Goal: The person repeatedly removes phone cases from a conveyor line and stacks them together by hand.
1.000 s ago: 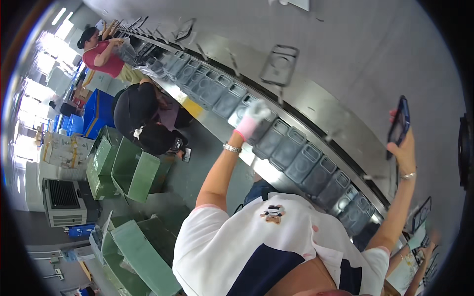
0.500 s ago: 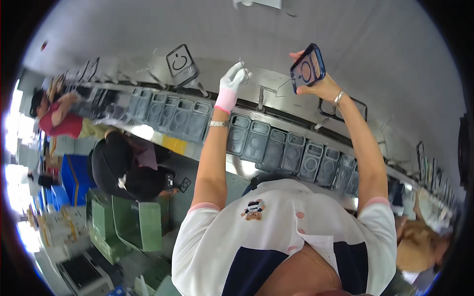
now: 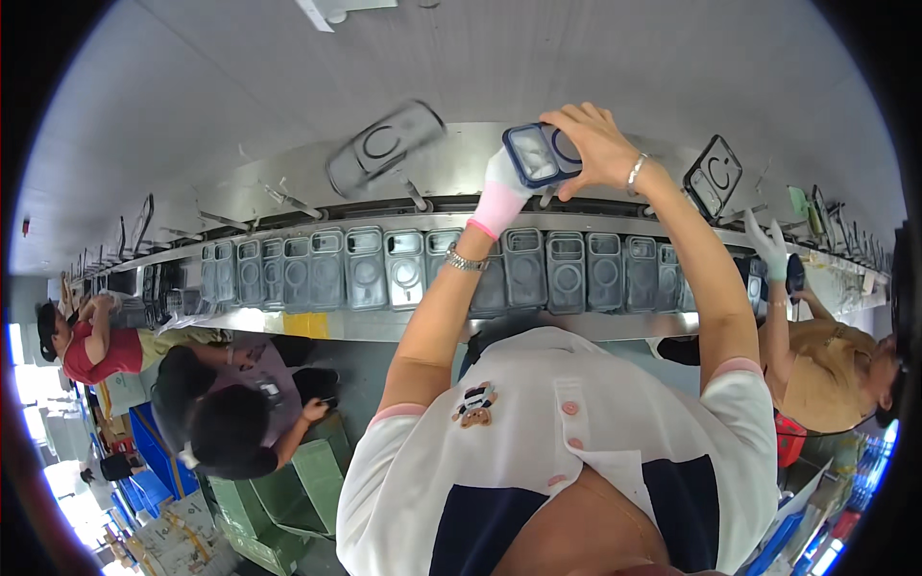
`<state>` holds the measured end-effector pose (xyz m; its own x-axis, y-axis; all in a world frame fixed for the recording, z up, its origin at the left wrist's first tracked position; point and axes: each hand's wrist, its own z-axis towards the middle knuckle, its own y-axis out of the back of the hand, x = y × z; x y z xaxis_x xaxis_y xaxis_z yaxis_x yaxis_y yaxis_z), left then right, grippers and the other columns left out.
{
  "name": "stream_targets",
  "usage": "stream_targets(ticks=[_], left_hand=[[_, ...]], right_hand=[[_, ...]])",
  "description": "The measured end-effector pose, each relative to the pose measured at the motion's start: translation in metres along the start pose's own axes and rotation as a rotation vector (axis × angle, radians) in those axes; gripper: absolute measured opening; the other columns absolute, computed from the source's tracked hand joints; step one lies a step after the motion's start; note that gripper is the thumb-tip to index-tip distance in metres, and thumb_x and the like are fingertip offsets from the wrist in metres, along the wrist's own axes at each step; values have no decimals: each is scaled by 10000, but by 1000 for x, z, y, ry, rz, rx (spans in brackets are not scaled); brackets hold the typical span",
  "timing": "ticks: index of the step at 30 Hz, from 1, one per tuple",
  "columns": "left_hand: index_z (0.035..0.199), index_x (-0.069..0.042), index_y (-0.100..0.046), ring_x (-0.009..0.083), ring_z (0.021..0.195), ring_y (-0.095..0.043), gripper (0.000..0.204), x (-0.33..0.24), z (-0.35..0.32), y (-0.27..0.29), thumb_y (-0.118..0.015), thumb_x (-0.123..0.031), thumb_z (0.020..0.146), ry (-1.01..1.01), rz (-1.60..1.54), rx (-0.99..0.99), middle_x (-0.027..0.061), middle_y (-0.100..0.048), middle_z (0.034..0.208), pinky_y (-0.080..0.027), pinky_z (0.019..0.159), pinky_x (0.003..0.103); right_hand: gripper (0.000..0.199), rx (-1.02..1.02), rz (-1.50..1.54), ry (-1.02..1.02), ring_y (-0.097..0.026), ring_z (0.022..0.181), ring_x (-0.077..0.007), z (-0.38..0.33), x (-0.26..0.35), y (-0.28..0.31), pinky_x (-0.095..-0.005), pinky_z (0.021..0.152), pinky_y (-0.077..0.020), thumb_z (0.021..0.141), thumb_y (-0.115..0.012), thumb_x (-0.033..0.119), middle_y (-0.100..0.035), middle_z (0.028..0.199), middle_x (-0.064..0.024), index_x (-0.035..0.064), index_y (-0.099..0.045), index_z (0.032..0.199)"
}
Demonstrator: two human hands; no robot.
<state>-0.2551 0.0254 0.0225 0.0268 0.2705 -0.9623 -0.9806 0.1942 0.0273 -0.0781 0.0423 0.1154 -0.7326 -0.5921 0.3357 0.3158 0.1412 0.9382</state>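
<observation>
Overhead: both hands are raised to one phone case, above the conveyor rail.
Left hand: the left hand, in a white glove with a pink cuff, has its fingers closed on the left end of the phone case; a metal watch sits on that wrist.
Right hand: the right hand, bare, curls over the right end of the phone case, fingers wrapped round its edge; a thin bracelet sits on the wrist.
Phone case: dark blue rim, clear back, held between the two hands.
Row of cases: clear cases hang side by side just beneath the hands.
Loose cases: one blurred case on the rail to the left, another case to the right.
Others: a co-worker's gloved hand is at far right; two people bend over green crates at lower left.
</observation>
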Motion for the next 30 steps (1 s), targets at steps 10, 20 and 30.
stream_targets(ticks=[10,20,30], left_hand=[[1425,67,-259,294,1343,-379,736,39,-35,-98,-694,-63,845,307,-236,154,212,-379,1439,-364,1079,376],[1311,69,-426,216,1144,-552,389,41,-135,-84,-517,-76,962,494,-217,-71,152,-551,1239,-455,980,299],[1282,28,-504,196,1082,-603,371,35,-167,-25,-579,-55,929,445,-310,-389,129,-600,1189,-506,931,287]], right_hand=[[961,-390,-410,-116,-447,1198,-323,-143,-99,-1,-474,1007,-328,530,-847,456,-528,1280,-93,130,-452,1342],[838,-659,-425,-1395,-522,1095,-353,-449,-255,-102,-432,937,-414,531,-859,376,-561,1131,-210,-27,-500,1173],[808,-155,-55,-1666,-641,1046,-310,-508,-326,-108,-392,903,-505,527,-863,376,-661,1145,-144,43,-594,1212]])
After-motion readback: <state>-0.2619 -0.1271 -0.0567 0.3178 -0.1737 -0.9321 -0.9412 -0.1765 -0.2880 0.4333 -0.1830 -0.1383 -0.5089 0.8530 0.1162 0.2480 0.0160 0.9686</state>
